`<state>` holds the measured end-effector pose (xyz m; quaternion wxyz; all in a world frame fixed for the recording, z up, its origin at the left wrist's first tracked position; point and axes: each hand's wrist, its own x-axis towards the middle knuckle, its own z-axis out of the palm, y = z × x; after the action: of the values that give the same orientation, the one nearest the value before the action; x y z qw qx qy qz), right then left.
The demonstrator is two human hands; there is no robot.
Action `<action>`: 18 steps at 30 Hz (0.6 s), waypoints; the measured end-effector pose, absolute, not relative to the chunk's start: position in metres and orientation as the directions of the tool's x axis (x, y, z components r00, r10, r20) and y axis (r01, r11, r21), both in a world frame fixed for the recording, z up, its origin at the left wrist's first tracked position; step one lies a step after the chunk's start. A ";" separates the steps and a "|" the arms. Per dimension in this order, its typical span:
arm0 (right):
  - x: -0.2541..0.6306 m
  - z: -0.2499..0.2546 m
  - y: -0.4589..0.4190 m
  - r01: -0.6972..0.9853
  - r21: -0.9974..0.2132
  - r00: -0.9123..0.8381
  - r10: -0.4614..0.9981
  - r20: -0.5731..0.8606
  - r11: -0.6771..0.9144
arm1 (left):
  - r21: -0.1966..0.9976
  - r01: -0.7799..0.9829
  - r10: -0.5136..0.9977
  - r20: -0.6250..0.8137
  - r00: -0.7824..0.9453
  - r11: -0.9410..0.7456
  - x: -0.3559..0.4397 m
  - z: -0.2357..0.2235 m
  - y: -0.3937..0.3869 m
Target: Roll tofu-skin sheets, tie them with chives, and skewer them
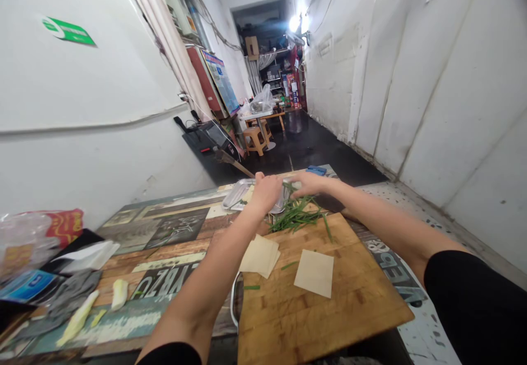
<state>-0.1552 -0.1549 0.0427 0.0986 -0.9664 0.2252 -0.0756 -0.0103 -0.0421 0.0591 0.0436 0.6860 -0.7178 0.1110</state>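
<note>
Both my arms reach over a wooden cutting board (329,310) to its far edge. My left hand (267,190) is closed on the rim of a metal tray (236,195) beyond the board. My right hand (308,183) is curled over the pile of green chive strips (294,217), with its fingers closed on some of them. A stack of pale square wrappers (260,255) lies on the board under my left forearm. A single wrapper (315,271) lies apart to the right.
The board rests on a patterned table (164,244). Pale vegetable pieces (119,293), plastic bags (24,239) and packets lie at the left. A metal rim (234,299) pokes out at the board's left edge. A narrow corridor with stools (255,140) runs ahead.
</note>
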 end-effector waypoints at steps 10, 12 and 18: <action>-0.146 0.072 -0.132 -0.434 -0.284 0.867 -0.482 0.125 -0.855 | -0.149 -0.978 -0.974 0.154 -0.168 0.145 -0.012 0.078 -0.035; -0.147 0.073 -0.129 -0.458 -0.320 0.847 -0.517 0.125 -0.829 | -0.114 -0.984 -0.975 0.157 -0.155 0.138 -0.011 0.076 -0.033; -0.148 0.078 -0.124 -0.498 -0.423 0.791 -0.596 0.135 -0.757 | 0.042 -0.993 -0.973 0.209 -0.096 0.107 -0.004 0.056 -0.033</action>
<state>-0.1484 -0.1236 0.0780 0.1862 -0.9279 0.2949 -0.1321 -0.0036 -0.0335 0.0560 0.0921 0.6660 -0.7382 0.0549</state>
